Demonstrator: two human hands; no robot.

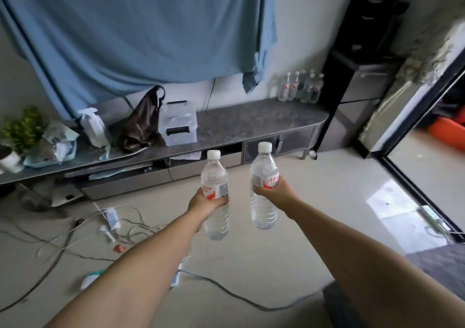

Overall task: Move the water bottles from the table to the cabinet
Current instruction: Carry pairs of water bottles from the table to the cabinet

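At the far left of the long grey cabinet (251,121) stands a small green plant (24,129), then crumpled bags, a brown leather bag (141,124) and a clear plastic box (179,124) just beside it. On the floor below lie white cables (120,222) in a tangle. The person holds both arms out over the floor. The left hand (205,202) grips one water bottle (215,197) around its label, fingers curled about it. The right hand (273,190) holds a second water bottle (264,186) the same way (both are upright, with white caps, and apart from each other). At the cabinet's right end, against the wall, stands a group of bottles (300,87), next to a tall black unit (362,58).
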